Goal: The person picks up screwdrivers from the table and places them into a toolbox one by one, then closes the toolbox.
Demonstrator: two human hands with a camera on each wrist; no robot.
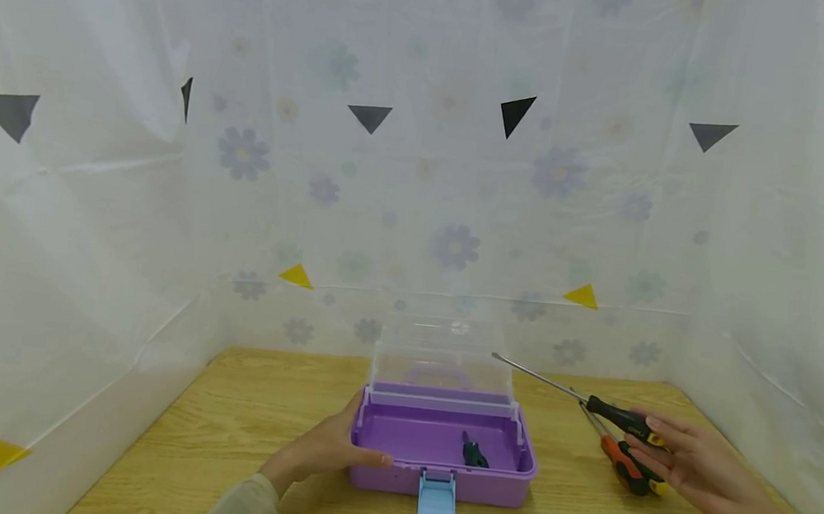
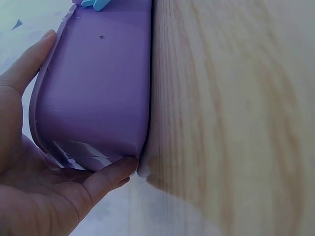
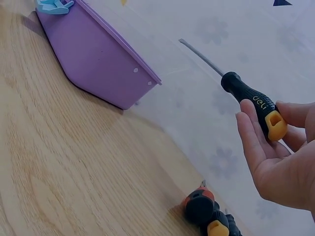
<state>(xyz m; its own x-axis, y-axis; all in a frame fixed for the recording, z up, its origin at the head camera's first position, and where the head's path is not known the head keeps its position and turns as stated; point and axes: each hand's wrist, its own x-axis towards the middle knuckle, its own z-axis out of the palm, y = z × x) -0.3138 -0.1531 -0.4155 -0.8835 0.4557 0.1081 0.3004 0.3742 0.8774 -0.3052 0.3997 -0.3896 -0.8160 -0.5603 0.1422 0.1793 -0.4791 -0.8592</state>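
In my right hand (image 1: 697,466) I hold a flat-blade screwdriver (image 3: 253,101) by its black and yellow handle, its long shaft pointing left toward the box. My left hand (image 1: 326,447) grips the left end of a purple toolbox (image 2: 98,88), thumb over the front rim and fingers along the side. The clear lid (image 1: 440,351) stands raised at the back, and the light blue latch (image 1: 437,499) hangs down in front. Inside the box lies a small dark green-handled screwdriver (image 1: 473,452), near the right front.
On the wooden table (image 1: 233,414), right of the box and below my right hand, lie an orange and black screwdriver (image 1: 623,466) and black and yellow handles (image 3: 218,227). White sheeting (image 1: 421,167) with flowers encloses the table at the back and sides.
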